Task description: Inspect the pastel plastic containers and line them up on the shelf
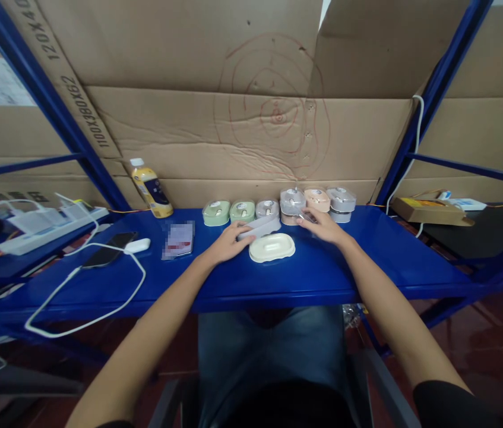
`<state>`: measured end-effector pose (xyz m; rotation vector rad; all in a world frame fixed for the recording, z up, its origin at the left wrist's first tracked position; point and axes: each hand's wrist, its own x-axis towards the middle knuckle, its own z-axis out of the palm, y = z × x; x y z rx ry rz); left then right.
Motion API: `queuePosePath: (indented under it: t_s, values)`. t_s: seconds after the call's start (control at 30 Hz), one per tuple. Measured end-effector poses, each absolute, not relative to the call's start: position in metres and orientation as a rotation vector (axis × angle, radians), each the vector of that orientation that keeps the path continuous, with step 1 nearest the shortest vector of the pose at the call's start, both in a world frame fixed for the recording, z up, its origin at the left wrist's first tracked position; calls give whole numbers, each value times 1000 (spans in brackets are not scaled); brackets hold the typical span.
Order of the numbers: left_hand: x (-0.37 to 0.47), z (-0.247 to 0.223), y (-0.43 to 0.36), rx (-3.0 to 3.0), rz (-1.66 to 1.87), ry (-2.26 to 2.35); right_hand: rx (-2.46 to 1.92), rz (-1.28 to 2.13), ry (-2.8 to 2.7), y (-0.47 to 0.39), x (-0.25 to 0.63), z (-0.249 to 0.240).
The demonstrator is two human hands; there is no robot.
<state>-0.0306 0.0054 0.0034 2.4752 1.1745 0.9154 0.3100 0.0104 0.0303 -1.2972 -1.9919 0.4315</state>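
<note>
My left hand (232, 241) grips the left end of a pale grey, shallow, long container (260, 227), thumb along its near side. In front of it a cream oval lid (272, 247) with a raised middle lies on the blue table. My right hand (321, 226) is closed at the fingertips around something small that looks clear and shiny, too blurred to name. It is just in front of a stacked grey lidded box (293, 202). Green lidded boxes (216, 213) and a grey lidded box (268, 209) stand behind my left hand.
More lidded boxes, peach (317, 200) and grey (341, 199), stand at the back right. To the left are a yellow bottle (152, 189), a blurred-out flat item (179, 240), a dark phone (109, 249), a white cable (138, 279) and a power strip (50, 229). Cardboard (166, 131) backs the blue table (385, 255).
</note>
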Motion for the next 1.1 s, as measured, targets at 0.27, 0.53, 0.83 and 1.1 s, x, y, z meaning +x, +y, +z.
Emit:
queuePosePath:
  t_s: [0.27,0.53,0.83,1.1]
  values:
    - [-57,-3,15,2409,857,1425,-1309,555,-2098,17,317,26]
    - [-22,4,-18,2539,859,1130,-1312,455,-2030,13,310,27]
    - [6,-6,-23,2380,909,1035,-776,405,-2321,1,277,29]
    - [18,-10,-22,2324,865,1009,-684,385,-2472,0,262,31]
